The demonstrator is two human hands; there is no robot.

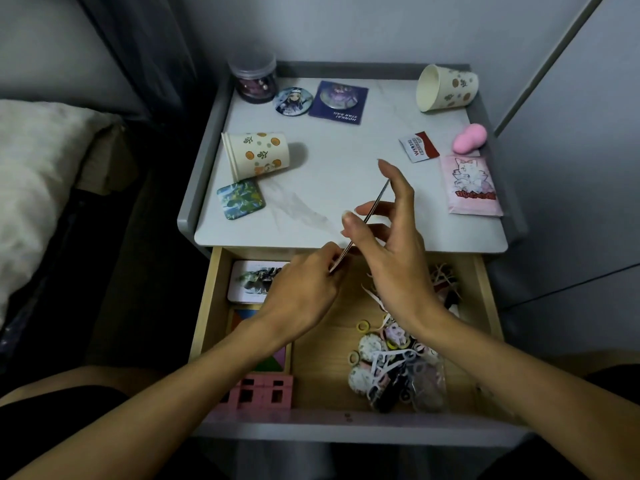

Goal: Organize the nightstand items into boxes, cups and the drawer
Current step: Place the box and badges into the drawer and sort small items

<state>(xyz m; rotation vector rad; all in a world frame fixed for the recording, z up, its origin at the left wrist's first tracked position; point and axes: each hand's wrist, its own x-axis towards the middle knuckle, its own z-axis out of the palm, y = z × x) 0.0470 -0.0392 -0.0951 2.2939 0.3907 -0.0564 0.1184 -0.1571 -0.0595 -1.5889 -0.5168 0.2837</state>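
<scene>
Between both hands, over the open drawer (322,368), a thin metal rod (379,195) slants up and away. The left hand (304,292) pinches its lower end; the right hand (391,251) nips its middle between thumb and fingertip. Silvery and needle-slim, it looks light, stiff and slippery, best pinched near the middle. Beyond the left hand lies a tipped paper cup (258,155).

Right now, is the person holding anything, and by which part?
A thin stick, held by both hands: the left hand pinches its lower end, the right hand pinches it near the middle; the upper tip is free.
</scene>
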